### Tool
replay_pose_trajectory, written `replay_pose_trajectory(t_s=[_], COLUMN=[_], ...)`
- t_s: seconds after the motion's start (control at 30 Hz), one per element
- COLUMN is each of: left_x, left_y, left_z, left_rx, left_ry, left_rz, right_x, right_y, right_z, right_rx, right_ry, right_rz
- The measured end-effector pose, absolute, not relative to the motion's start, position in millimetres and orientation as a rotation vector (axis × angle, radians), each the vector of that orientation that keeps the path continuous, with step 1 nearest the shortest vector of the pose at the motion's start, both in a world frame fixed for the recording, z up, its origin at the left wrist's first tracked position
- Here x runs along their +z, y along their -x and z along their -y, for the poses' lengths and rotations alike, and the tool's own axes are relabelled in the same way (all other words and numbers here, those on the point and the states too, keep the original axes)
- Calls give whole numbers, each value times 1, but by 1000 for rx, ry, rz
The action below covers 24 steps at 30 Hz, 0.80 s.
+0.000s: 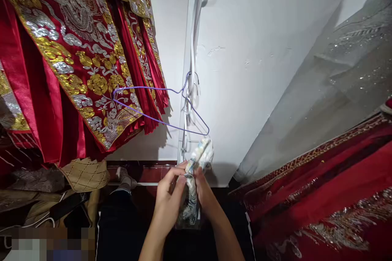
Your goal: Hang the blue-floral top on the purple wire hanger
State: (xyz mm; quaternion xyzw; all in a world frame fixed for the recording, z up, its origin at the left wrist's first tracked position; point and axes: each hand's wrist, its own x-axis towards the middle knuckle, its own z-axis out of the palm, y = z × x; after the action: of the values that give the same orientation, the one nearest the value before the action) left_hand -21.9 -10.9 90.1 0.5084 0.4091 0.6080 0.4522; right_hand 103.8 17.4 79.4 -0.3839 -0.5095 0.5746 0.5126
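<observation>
- One white wall (260,49) fills the middle of the view, with a corner edge running down it; a bundle of white cords (193,40) hangs along that edge.
- Several red garments (61,69) with gold and silver embroidery hang at the left, overlapping so that the exact count cannot be told; their upper parts are cut off by the frame.
- One more red embroidered cloth (321,195) lies at the lower right, and one grey sequinned cloth (343,69) hangs above it, both cut off at the right edge.
- One purple wire hanger (159,106), bare, hangs at the wall corner by its hook, just above the hands.
- One tan quilted bag (85,173) sits among dark clutter at the lower left; the corner below it is blurred out.
- One patterned cloth bundle (196,171), white with blue and yellow, stands between the two hands, its top rising just under the hanger and its lower end hidden behind the fingers.
- Left hand (168,200): fingers curled and closed around the bundle's left side.
- Right hand (206,191): thumb and fingers pinched closed on the bundle's right side.
</observation>
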Motion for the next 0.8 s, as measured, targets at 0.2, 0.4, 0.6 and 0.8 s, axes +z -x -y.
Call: replay_pose_trajectory(t_s=[0.2,0.4,0.6,0.8], left_x=[94,86,100,95], left_y=[41,73,124,163], left_z=[-5,-19,-43,-56], left_rx=[1276,539,306,18], left_ry=[-1537,-2065,-2359,-2259], left_rz=[-979,-1116,-1652,-1739], right_x=[99,149,151,114], right_y=[-116,-146,-139,-162], right_z=[-27,-93,-167,-173], right_rx=[1515,976,823,703], right_ry=[830,851,945,998], right_rz=[1685,1721,1730,1841])
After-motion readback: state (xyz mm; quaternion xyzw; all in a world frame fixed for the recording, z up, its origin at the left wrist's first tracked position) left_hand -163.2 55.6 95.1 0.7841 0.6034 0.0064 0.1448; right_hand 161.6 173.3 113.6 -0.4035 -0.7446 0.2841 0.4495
